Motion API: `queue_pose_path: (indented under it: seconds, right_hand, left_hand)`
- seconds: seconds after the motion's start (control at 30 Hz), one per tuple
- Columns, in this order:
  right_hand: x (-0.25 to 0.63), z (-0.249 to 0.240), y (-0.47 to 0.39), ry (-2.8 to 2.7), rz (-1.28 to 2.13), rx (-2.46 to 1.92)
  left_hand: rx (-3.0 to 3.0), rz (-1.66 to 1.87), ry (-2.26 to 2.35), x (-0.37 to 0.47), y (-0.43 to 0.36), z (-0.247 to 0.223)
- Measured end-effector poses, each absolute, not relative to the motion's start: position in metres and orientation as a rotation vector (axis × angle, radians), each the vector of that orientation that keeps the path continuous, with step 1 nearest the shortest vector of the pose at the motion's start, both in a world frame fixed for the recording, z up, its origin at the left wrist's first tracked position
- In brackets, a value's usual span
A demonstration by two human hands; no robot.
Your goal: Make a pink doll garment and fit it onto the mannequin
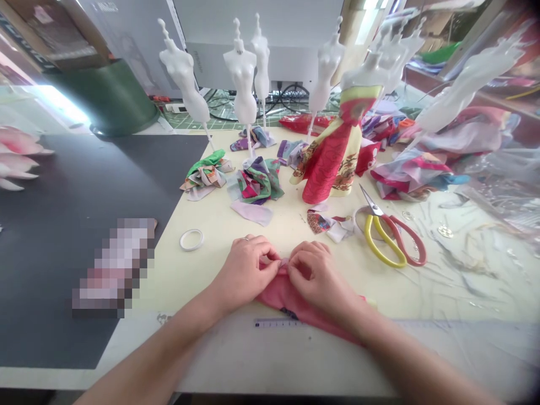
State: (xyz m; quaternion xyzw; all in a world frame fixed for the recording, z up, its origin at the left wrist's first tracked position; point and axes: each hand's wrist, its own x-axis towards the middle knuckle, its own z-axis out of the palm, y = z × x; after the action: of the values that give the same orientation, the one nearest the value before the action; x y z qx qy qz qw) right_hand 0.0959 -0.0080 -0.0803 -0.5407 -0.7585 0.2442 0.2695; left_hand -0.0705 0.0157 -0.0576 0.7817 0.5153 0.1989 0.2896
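Observation:
Both hands meet at the upper edge of a piece of pink fabric [291, 292] lying on the pale table. My left hand [248, 267] pinches that edge between thumb and fingers, and a ring shows on one finger. Close beside it, my right hand [314, 273] pinches the same edge; the fabric runs on under my right forearm. A dark patterned patch shows along its lower border. Scissors [385, 228] with one yellow and one red handle lie right of my right hand, apart from it. A roll of white tape [191, 240] rests left of my left hand.
Several white mannequins [240, 79] stand behind, with fabric scraps [259, 180] around their bases. One wears a red and yellow dress [324, 163]. A clear ruler [276, 323] lies near the front edge. A dark mat [139, 185] covers the left side, with a pixelated object [116, 264] on it.

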Motion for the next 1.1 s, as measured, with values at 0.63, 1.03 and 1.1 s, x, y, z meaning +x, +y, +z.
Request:
queue_pose_path:
  seconds: [0.63, 1.03, 1.1]
  right_hand:
    - [0.0965, -0.0829, -0.0070, -1.961, 0.702, -1.442]
    - [0.0966, -0.0829, -0.0060, -1.939, 0.734, -1.400]
    - [0.0967, -0.0824, -0.0057, -1.941, 0.741, -1.394]
  left_hand:
    - [2.224, 0.603, 1.313, -0.0681, 0.0094, -0.0596]
    - [2.220, 0.598, 1.304, -0.0685, 0.0090, -0.0596]
    - [2.220, 0.596, 1.302, -0.0685, 0.0092, -0.0601]
